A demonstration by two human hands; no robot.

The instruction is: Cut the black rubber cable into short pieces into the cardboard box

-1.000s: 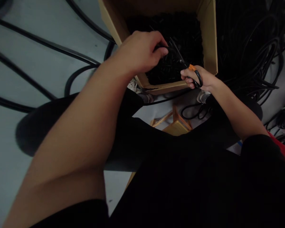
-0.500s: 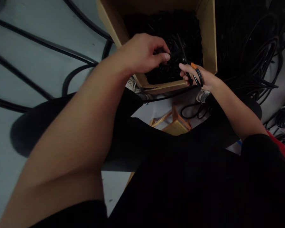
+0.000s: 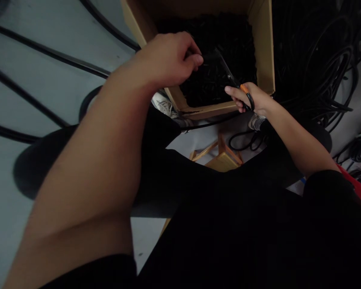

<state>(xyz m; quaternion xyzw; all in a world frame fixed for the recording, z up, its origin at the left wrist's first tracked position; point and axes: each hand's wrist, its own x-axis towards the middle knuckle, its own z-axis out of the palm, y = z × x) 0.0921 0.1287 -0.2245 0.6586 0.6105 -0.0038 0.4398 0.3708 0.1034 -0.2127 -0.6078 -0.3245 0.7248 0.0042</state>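
Black cable piece (image 3: 207,58) sits in a narrow pinch of the left hand (image 3: 168,56), over the cardboard box (image 3: 263,48), just beside the blades of orange-handled scissors (image 3: 231,76), which the right hand (image 3: 252,98) holds closed around the grips

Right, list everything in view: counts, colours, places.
cardboard box: one, tan, open, top centre
cable pieces: many, black, inside box
scissors: one pair, orange and black, in right hand
coiled cables: large heap, black, right of box
loose cables: several, black, on floor at left
wooden frame: one, tan, below box
shoes: two, pale, by box's near corners
plastic bag: one, red, lower right
black clothing: bottom of view
left hand: above box, pinching black cable
right hand: at box's near edge, gripping scissors
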